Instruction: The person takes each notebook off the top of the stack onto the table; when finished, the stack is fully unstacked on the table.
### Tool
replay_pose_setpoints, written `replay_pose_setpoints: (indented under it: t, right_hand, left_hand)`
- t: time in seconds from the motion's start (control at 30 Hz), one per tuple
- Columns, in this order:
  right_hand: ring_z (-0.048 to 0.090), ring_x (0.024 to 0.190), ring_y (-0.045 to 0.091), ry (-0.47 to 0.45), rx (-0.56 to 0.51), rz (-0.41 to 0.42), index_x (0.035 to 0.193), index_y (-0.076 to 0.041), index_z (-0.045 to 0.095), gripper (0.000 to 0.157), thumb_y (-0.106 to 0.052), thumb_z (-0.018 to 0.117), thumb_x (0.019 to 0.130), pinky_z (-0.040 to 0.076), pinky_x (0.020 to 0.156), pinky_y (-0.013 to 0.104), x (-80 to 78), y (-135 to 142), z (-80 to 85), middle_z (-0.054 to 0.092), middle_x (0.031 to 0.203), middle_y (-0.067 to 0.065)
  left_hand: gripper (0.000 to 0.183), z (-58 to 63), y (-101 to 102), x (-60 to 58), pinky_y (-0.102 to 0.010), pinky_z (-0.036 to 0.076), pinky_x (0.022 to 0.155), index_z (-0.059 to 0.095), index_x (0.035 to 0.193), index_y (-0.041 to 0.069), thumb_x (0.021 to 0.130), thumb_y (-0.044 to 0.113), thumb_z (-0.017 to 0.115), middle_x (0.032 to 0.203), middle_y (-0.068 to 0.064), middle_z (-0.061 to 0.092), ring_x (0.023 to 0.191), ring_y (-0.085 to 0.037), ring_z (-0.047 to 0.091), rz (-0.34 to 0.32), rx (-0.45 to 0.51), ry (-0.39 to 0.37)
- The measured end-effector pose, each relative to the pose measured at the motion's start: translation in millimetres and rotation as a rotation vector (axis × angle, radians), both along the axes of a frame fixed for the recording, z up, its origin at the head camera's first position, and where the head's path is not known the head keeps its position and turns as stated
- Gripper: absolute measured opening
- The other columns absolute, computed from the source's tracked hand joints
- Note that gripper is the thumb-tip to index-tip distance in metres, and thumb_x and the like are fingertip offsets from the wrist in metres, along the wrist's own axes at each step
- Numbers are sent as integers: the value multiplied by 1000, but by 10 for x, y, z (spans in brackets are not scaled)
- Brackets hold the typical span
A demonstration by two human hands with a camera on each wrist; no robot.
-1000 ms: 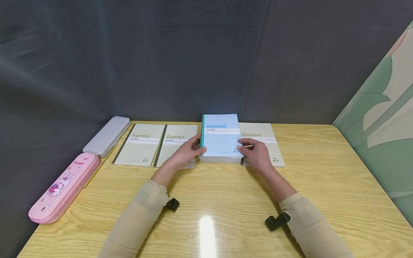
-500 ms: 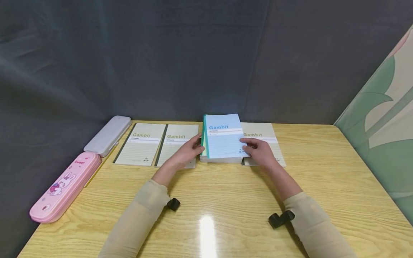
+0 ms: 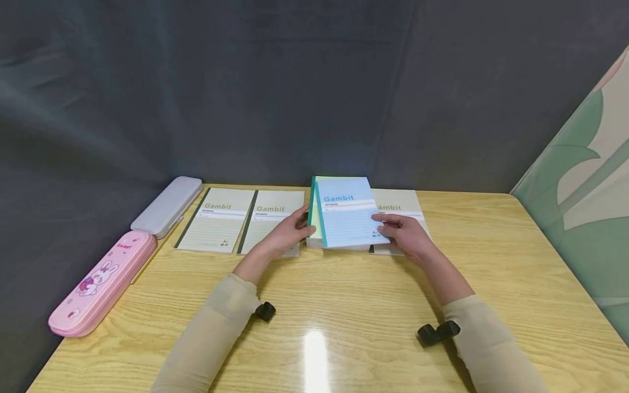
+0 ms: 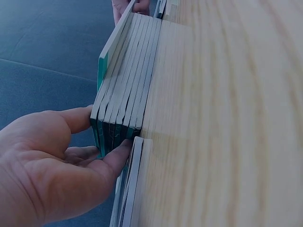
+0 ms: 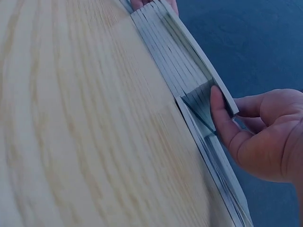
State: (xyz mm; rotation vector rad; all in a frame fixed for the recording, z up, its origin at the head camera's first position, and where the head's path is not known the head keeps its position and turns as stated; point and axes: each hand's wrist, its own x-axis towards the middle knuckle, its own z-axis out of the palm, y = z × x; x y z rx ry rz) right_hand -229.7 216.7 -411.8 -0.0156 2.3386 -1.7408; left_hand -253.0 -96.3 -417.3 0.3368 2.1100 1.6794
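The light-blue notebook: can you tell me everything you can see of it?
The light-blue notebook is closed, thin and papery-looking, with a bluish-green spine strip on its left. Its cover shows "Gambit" in blue, a pale band, ruled lines and a small lower-right mark. It sits askew over the notebook pile, offset rightward and nearer the camera. The right hand pinches its right edge, held clear of the pile; whether its spine side touches the pile is hard to tell.

Head view: bright, mostly sharp
Worktop (image 3: 354, 295): white glare streak low centre; soft shadows beside both sleeves (image 3: 206, 327)
Backdrop (image 3: 295, 93): dark, faint sheen at left
Wrist views: dimmer, bluish, hazy; worktop grain soft
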Motion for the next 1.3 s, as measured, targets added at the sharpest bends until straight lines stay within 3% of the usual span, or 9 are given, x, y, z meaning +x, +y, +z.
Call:
replay_pose_setpoints:
  t: [0.4,0.6,0.8,0.97,1.13,1.3]
  right_hand:
    - [36,55,4,8,-80,-54,148,-1,51,45,-13,57,105,40,53,18,49,219,-94,45,99,2]
    - [46,69,4,-3,-156,-98,150,-2,49,47,-13,58,105,54,65,18,138,431,-110,41,102,3]
    - [56,87,5,-18,-258,-126,148,-7,54,46,-12,62,103,53,65,17,222,680,-110,44,111,3]
    - [58,91,4,-41,-267,-138,147,-12,56,45,-13,63,102,53,68,17,259,906,-126,48,120,0]
    - [61,93,3,-42,-196,-138,148,-10,54,45,-14,59,104,56,73,18,268,1143,-177,54,118,-5]
    - [59,88,2,-36,-14,-160,151,-10,50,47,-19,56,106,53,69,17,275,1339,-223,52,115,-5]
  left_hand:
    - [72,-19,26,-21,-41,35,116,10,164,14,107,13,54,166,-10,20,150,-27,25,-11,10,3]
    - [72,-20,4,-31,-41,34,117,9,164,15,107,12,53,167,-9,19,151,-26,24,-18,17,-3]
    - [72,-4,-20,-23,-43,34,117,10,164,14,107,13,53,167,-11,19,151,-28,24,-22,14,9]
    - [72,-25,-22,-27,-42,34,116,10,164,15,107,13,54,167,-10,19,151,-26,24,-23,15,-1]
    - [72,-7,-6,-21,-42,35,116,10,164,14,107,12,54,166,-10,20,150,-27,25,-15,18,6]
    - [72,1,-1,-22,-41,35,116,10,164,14,107,11,53,166,-10,21,150,-26,25,-16,23,0]
